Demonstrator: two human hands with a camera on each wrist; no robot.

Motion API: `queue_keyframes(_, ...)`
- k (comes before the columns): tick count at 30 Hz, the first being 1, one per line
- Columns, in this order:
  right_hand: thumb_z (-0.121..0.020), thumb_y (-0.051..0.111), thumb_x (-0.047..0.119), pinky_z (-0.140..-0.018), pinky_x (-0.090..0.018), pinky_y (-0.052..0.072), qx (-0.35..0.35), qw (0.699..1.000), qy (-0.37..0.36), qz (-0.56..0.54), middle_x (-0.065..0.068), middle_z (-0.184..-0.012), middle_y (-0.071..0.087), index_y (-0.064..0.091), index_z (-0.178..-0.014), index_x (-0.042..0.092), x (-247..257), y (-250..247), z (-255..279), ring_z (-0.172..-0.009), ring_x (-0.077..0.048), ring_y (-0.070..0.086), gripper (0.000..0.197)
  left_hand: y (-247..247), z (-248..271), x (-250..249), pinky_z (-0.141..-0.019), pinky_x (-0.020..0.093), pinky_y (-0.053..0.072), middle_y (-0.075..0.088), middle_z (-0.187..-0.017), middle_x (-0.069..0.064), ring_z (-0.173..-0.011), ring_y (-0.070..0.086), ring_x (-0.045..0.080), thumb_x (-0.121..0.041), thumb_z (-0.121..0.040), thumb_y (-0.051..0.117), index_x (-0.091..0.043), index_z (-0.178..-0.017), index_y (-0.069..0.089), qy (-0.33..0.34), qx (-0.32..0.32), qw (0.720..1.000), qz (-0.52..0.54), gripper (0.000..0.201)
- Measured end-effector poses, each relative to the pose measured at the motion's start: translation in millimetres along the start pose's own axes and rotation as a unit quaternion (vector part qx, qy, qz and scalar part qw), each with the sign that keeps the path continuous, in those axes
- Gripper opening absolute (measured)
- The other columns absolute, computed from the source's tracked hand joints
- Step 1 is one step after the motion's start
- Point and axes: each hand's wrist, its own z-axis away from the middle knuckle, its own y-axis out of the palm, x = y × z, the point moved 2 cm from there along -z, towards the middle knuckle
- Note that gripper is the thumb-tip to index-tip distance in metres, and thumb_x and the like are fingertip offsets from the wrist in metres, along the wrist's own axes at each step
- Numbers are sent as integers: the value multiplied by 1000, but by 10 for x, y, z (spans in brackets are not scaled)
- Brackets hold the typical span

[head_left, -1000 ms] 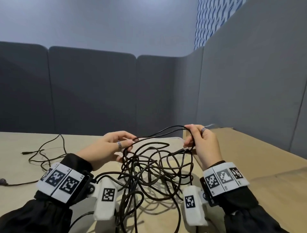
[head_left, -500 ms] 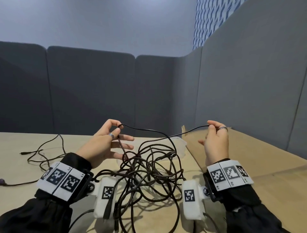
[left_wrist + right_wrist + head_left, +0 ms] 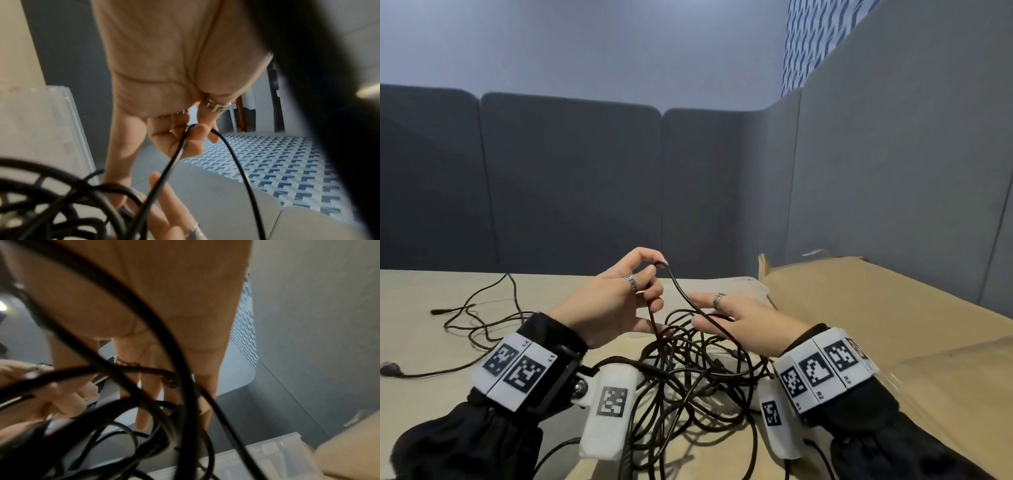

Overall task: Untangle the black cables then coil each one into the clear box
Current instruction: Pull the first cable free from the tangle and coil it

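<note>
Head view: the left hand (image 3: 609, 301) is raised above the beige table (image 3: 421, 342), its grip pinching one strand (image 3: 681, 291) of the black cables (image 3: 688, 370) between thumb and fingertips, so the strand bends over the fingers and drops on both sides into the tangle. The right hand (image 3: 743, 322) lies just right of it with fingers spread and straight, reaching left over the pile; the strand runs across those fingers. The tangle rests on the table between the two wrists, near the viewer. The clear box (image 3: 750, 286) sits just beyond the hands, against a flat cardboard box (image 3: 859, 308) to the right. Another thin cable (image 3: 482, 308) sprawls on the table far left. The wrist bands carry square coded markers; small labels read L1 on the left band and R1, R2, R3 on the right.

Left wrist view: fingers (image 3: 195, 134) curl round the looped strand (image 3: 236, 162); the clear box (image 3: 41, 129) is at left, blurred coils (image 3: 61, 203) below.

Right wrist view: straight fingers (image 3: 148, 386) behind blurred cable loops (image 3: 144, 321); the clear box (image 3: 267, 459) lies low right
</note>
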Motion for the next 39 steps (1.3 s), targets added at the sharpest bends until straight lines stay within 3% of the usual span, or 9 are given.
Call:
queue_keyframes(4, -95, 48, 41, -107, -19, 27, 50, 996, 1, 69, 8, -138, 46, 28, -146, 34, -10, 7, -49, -131, -9, 39, 55, 73, 1, 25, -80, 54, 50, 39, -63, -2, -55, 44, 10, -26, -86, 48, -23, -91, 56, -7, 30, 999, 33, 10)
queue_keyframes(9, -95, 54, 32, -64, 0, 33, -51, 997, -14, 62, 15, -73, 52, 67, -110, 24, 25, -68, -36, -72, 1, 48, 21, -4, -40, 24, -89, 55, 49, 59, -78, 1, -70, 58, 13, -37, -83, 66, -18, -104, 65, -10, 27, 1000, 3, 28)
queue_keyframes(12, -94, 54, 29, -71, -22, 41, -124, 991, -27, -33, 6, -71, 54, 67, -95, 29, -63, -111, -46, -71, -8, 50, 13, -126, -148, -3, -80, 41, 52, 65, -93, 7, -77, 60, 16, -18, -95, 48, -13, -107, 64, -15, -58, 995, -83, 21)
queue_keyframes(15, -94, 54, 26, -63, -14, 36, -191, 973, -52, -119, 16, -65, 55, 64, -90, 32, -84, -139, -44, -61, 6, 50, 13, -158, -216, 58, -81, 33, 45, 65, -106, 10, -87, 59, 16, 2, -96, 39, -18, -102, 64, -82, -33, 959, -268, 33)
queue_keyframes(20, -94, 54, 25, -56, -15, 44, -272, 938, -75, -200, 19, -62, 60, 65, -85, 38, -73, -179, -22, -49, -1, 45, 20, -71, -189, 37, -92, 39, 37, 68, -108, 4, -95, 63, 12, -20, -74, 47, -24, -103, 71, -142, 73, 950, -270, 38)
queue_keyframes(24, -93, 56, 25, -70, -27, 52, -303, 925, -77, -214, 13, -77, 67, 68, -85, 39, -79, -194, -14, -68, -9, 58, 19, -42, -191, 43, -72, 35, 53, 61, -113, 8, -91, 62, 21, -51, -70, 69, -22, -125, 59, -179, 112, 962, -173, 63)
queue_keyframes(27, -92, 57, 24, -74, -14, 49, -314, 922, -87, -209, -4, -94, 67, 69, -86, 38, -77, -198, -2, -84, -18, 62, 19, 52, -111, 45, -52, 22, 49, 65, -105, 3, -73, 60, 13, -49, -67, 73, -33, -124, 57, -174, 165, 959, -150, 61)
queue_keyframes(35, -87, 65, 17, -72, -11, 43, -245, 939, -110, -216, 20, -77, 67, 71, -87, 27, -9, -156, -10, -76, 5, 60, 12, 119, -180, 184, -74, 47, 54, 70, -91, 9, -97, 65, 35, -19, -64, 78, -33, -125, 49, -95, 111, 981, -124, 69)
queue_keyframes(39, -92, 59, 22, -83, -6, 40, -239, 948, -107, -179, 10, -103, 59, 70, -101, 34, -5, -154, 3, -94, 3, 55, 19, 105, -159, 229, -60, 39, 56, 69, -76, 4, -85, 68, 32, -19, -63, 83, -25, -126, 48, -47, 51, 992, -107, 72)
